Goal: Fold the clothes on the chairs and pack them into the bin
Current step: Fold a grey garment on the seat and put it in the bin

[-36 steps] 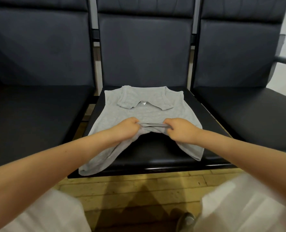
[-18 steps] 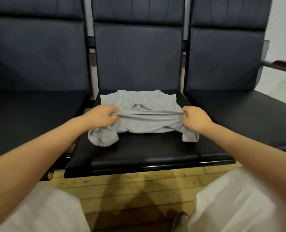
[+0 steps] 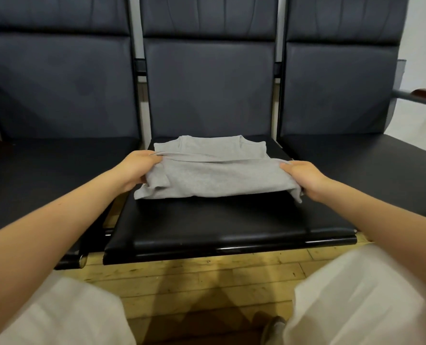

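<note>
Since the earlier frame, I have carried the hem of the grey shirt (image 3: 217,178) up toward its collar, doubling it on the middle chair seat (image 3: 232,227). Left hand (image 3: 137,168) and right hand (image 3: 304,178) each pinch one end of the folded edge. Step in hand: the crosswise fold. Next move, as I judge it: lay the edge flat, release, then halve the bundle. No bin is in view; neighbouring seats, armrest (image 3: 423,94) and wooden floor (image 3: 207,277) pose no obstruction.
</note>
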`<state>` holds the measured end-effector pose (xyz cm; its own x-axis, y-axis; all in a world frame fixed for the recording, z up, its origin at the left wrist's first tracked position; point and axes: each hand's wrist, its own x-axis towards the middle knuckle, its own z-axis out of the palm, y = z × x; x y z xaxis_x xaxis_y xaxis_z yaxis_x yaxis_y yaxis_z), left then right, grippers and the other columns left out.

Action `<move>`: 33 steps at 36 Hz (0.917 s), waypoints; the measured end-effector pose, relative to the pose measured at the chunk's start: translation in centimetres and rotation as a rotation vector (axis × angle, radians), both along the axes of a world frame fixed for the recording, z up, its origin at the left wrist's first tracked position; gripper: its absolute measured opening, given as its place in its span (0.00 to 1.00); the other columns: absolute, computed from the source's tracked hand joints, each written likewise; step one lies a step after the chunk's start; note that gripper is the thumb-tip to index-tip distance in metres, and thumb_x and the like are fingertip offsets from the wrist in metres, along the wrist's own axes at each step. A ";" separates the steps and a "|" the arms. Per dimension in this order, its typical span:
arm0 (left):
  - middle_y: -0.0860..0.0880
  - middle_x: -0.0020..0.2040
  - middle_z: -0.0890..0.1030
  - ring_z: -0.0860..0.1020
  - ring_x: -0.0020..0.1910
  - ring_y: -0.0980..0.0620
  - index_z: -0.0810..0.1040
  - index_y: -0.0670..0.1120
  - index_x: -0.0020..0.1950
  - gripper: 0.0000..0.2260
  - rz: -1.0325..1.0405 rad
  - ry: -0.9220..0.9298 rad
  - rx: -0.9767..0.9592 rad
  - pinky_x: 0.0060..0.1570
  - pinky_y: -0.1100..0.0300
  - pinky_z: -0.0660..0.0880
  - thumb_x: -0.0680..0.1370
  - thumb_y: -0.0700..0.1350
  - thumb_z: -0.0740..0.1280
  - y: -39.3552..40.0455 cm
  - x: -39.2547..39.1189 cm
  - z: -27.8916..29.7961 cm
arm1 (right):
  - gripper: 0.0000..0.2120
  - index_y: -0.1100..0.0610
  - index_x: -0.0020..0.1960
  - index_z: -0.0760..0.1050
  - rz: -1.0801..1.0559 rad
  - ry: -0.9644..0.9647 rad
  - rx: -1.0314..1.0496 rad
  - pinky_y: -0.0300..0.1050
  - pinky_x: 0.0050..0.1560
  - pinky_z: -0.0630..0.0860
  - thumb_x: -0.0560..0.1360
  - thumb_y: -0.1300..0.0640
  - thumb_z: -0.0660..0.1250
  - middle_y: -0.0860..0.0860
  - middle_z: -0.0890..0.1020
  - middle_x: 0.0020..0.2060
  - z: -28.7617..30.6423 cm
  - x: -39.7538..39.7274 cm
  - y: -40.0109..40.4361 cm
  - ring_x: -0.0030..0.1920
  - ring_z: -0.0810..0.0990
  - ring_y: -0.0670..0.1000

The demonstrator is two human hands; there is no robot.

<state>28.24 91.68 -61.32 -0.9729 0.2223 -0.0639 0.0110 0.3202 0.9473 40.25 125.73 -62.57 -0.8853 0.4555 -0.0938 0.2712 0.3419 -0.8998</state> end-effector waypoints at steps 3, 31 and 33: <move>0.43 0.50 0.82 0.79 0.49 0.46 0.80 0.43 0.54 0.10 0.036 -0.049 -0.050 0.47 0.56 0.74 0.81 0.47 0.62 -0.1 0.5 -0.8 | 0.11 0.57 0.43 0.74 0.112 -0.128 0.051 0.41 0.28 0.61 0.80 0.51 0.61 0.54 0.71 0.31 -0.3 0.5 0.0 0.28 0.67 0.52; 0.47 0.37 0.75 0.74 0.40 0.48 0.76 0.46 0.38 0.11 0.235 0.198 -0.036 0.39 0.56 0.71 0.79 0.41 0.61 -2.7 -2.7 0.7 | 0.10 0.59 0.38 0.74 -0.212 0.235 0.087 0.45 0.37 0.66 0.77 0.57 0.66 0.57 0.72 0.35 2.6 -3.7 2.0 0.38 0.70 0.54; 0.43 0.43 0.78 0.76 0.45 0.45 0.78 0.43 0.44 0.09 0.226 0.184 -0.043 0.44 0.54 0.73 0.80 0.44 0.61 -2.6 -3.7 0.7 | 0.08 0.58 0.39 0.75 -0.261 0.218 -0.094 0.46 0.41 0.72 0.76 0.59 0.68 0.56 0.77 0.39 2.7 -5.3 2.5 0.42 0.75 0.55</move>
